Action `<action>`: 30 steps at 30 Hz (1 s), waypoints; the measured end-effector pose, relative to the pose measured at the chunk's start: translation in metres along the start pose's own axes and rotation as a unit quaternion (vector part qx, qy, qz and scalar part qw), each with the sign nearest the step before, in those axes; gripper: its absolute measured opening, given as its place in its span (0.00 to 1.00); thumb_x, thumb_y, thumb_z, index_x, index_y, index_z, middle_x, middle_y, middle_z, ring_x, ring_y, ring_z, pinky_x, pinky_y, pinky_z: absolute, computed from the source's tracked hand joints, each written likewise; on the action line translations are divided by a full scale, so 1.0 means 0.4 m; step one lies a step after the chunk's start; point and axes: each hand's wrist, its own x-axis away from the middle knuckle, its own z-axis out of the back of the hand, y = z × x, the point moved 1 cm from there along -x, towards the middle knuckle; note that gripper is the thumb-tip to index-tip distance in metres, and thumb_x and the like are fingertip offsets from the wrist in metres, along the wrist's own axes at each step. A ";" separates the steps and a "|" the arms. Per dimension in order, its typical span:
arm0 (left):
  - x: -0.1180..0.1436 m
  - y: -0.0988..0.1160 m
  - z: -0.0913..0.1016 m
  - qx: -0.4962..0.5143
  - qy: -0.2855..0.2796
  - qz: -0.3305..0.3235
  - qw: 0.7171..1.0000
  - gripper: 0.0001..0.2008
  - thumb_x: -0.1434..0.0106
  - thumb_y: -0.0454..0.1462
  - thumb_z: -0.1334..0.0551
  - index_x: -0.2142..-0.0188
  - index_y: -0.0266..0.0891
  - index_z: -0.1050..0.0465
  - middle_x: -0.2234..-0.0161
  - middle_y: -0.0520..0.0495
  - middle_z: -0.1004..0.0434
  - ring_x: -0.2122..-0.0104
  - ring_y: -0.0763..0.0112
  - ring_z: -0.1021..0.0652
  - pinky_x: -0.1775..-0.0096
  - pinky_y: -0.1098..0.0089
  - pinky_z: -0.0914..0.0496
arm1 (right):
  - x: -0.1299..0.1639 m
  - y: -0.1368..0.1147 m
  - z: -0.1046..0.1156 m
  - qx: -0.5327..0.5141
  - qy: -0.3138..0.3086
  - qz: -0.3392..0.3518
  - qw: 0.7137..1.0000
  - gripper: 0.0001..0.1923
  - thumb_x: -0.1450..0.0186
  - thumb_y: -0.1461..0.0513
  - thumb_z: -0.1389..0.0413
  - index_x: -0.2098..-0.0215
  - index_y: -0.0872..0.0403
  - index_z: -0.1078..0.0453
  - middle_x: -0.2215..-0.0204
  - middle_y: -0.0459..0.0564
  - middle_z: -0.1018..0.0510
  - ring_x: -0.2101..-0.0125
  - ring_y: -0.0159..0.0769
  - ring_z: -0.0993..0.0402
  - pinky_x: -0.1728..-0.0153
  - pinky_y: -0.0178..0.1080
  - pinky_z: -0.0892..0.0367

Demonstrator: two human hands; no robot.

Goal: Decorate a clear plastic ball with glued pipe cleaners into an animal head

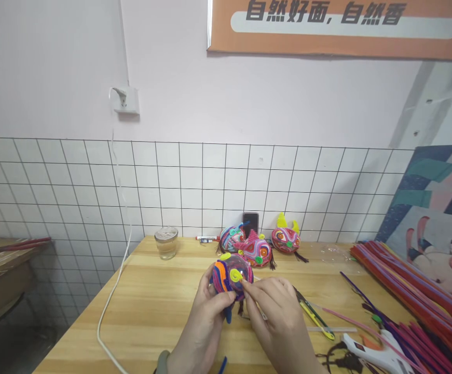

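1. The wall (54, 78) is painted pale above and covered with white square tiles (210, 182) below; an orange banner (338, 26) with dark characters hangs at the top right.
2. The wooden counter (151, 311) stands against the tiles, and a second wooden table (0, 265) sits to the left.
3. A painted picture (432, 208) leans at the right, behind a long bundle of pipe cleaners (416, 280) lying on the counter.
4. A white cable (112, 291) drops from the wall socket (125, 100) and trails over the counter's left edge.
5. The left hand (202, 322) has its fingers wrapped around a pipe-cleaner mask (229, 278), held just above the counter's middle.
6. The right hand (276, 317) pinches the mask's yellow-green spiral (236, 275) between its fingers.
7. A white glue gun (369, 353) lies at the lower right.
8. Three finished masks (257, 244) sit near the back edge.
9. A glass jar (166, 242) stands to their left.
10. Yellow-handled snips (315, 314) lie beside the right hand.
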 end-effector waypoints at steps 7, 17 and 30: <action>-0.005 -0.003 0.006 -0.009 0.009 -0.001 1.000 0.23 0.44 0.33 0.34 0.49 0.39 0.36 0.56 0.43 0.22 0.59 0.66 0.25 0.55 0.66 0.34 | 0.003 -0.010 -0.007 -0.004 -0.017 0.010 1.000 0.10 0.36 0.73 0.48 0.57 0.59 0.30 0.72 0.50 0.25 0.71 0.36 0.33 0.67 0.42 0.44; -0.013 -0.014 0.015 -0.062 0.029 -0.021 0.997 0.16 0.45 0.37 0.32 0.57 0.39 0.30 0.63 0.47 0.23 0.63 0.69 0.26 0.59 0.68 0.33 | 0.005 -0.033 -0.015 -0.010 -0.031 0.032 0.999 0.10 0.35 0.72 0.51 0.59 0.60 0.30 0.73 0.49 0.25 0.72 0.36 0.34 0.66 0.42 0.47; -0.004 0.002 0.006 -0.049 -0.041 -0.007 0.998 0.27 0.48 0.32 0.30 0.49 0.40 0.35 0.55 0.43 0.23 0.57 0.64 0.26 0.53 0.64 0.35 | -0.002 -0.014 -0.005 0.005 -0.014 0.006 1.000 0.08 0.34 0.70 0.50 0.62 0.57 0.29 0.74 0.49 0.25 0.73 0.36 0.33 0.67 0.42 0.44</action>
